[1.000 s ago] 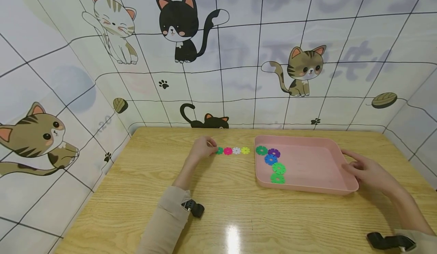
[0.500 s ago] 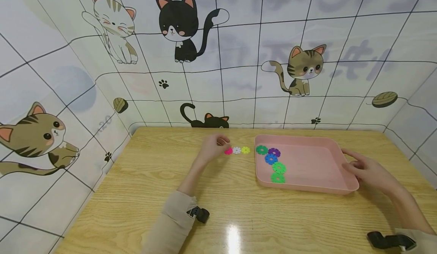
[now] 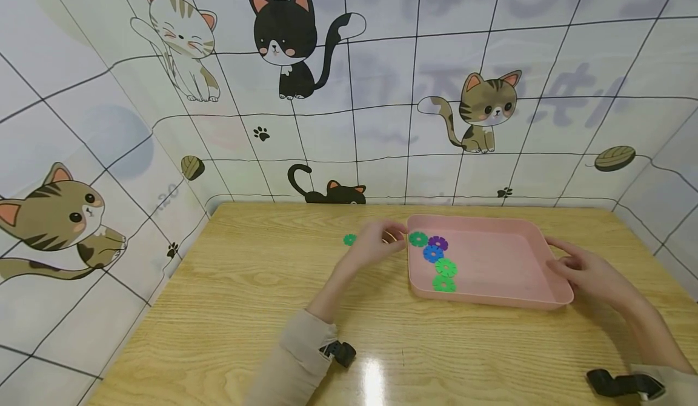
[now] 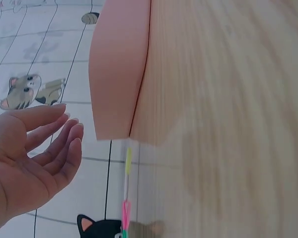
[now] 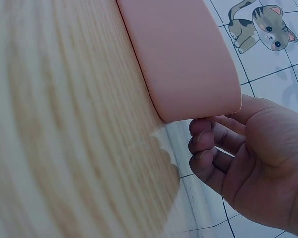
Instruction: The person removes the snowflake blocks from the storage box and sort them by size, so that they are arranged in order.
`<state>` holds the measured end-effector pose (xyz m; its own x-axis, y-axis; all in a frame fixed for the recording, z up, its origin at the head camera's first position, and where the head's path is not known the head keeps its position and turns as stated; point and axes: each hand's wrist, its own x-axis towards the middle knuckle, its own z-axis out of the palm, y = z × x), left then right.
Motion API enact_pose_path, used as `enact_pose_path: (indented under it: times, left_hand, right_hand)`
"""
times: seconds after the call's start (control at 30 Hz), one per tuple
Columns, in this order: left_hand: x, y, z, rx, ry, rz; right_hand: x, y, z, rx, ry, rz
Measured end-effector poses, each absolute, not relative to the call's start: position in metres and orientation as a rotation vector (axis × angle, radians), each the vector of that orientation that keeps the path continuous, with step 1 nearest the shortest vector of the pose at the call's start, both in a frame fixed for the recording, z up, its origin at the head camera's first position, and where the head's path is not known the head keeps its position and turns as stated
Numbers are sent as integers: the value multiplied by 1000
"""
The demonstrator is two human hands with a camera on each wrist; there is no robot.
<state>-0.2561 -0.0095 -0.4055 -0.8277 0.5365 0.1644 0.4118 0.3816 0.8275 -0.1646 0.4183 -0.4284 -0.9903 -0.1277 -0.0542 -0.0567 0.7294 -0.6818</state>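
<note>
My left hand (image 3: pixel 376 243) hovers beside the left wall of a pink tray (image 3: pixel 501 266), fingers loosely bent and holding nothing. On the table lies a row of flower-shaped plastic discs, seen edge-on in the left wrist view: a yellow disc (image 4: pixel 128 161), a white one, a pink disc (image 4: pixel 125 214) and a green one. The head view shows only the green disc (image 3: pixel 349 240) of that row; my left hand hides the others. With thumb and fingers, my right hand (image 3: pixel 594 276) grips the tray's right edge. Several discs, including a blue disc (image 3: pixel 433 253) and a purple disc (image 3: pixel 438 243), lie along the tray's left side.
The wooden table (image 3: pixel 229 309) ends at a wall (image 3: pixel 382 133) printed with cats and grid lines. Low walls run round the tray. A strapped black wrist camera (image 3: pixel 340 353) sits at the left sleeve.
My left hand has moved right along the disc row to the tray's left edge, uncovering the green disc and covering the pink, white and yellow ones. Right hand and tray stay put.
</note>
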Motion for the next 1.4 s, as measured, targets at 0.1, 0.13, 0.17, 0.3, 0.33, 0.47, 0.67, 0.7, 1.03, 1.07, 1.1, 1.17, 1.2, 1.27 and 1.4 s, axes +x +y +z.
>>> enact_pose_path:
  times: [0.1,0.13,0.17,0.3,0.33,0.47,0.67,0.7,1.03,1.07,1.1,1.17,1.2,1.27,1.4]
  left_hand:
    - [-252,2,-404,918,2465,1437]
    - [-251,6,-403,934,2452,1445]
    - [-250,9,-402,946,2437,1455]
    - [-246,24,-403,997,2405,1462]
    - [-245,28,-403,1015,2399,1454]
    - [-242,43,-408,1083,2375,1415]
    - [-241,63,-412,1140,2417,1288]
    - [-241,66,-412,1136,2427,1259]
    - [-244,80,-417,993,2490,1086]
    - [-244,81,-418,988,2489,1074]
    - [-244,82,-418,985,2495,1050]
    - [-245,84,-418,986,2514,993]
    - [-245,84,-418,985,2521,968]
    - [-245,85,-418,974,2533,935]
    - [-244,86,-418,933,2532,930]
  right_hand:
    - [-164,418,-430,-155,2830,-1097]
    - [-164,418,-430,-153,2833,-1092]
    - [-164,418,-431,-156,2836,-1088]
    - [-165,419,-431,-157,2851,-1079]
    - [-165,420,-431,-165,2850,-1085]
    - [-164,421,-430,-206,2840,-1148]
    - [-163,423,-431,-231,2837,-1183]
    - [-163,423,-431,-227,2838,-1178]
    - [-165,422,-431,-207,2834,-1157]
    - [-165,422,-431,-202,2833,-1156]
    - [-165,422,-430,-201,2833,-1158]
    - [-165,422,-430,-202,2836,-1155]
    - [-165,422,-430,-201,2834,-1158]
    - [-165,422,-429,-205,2829,-1169]
    - [-164,421,-429,-206,2814,-1187]
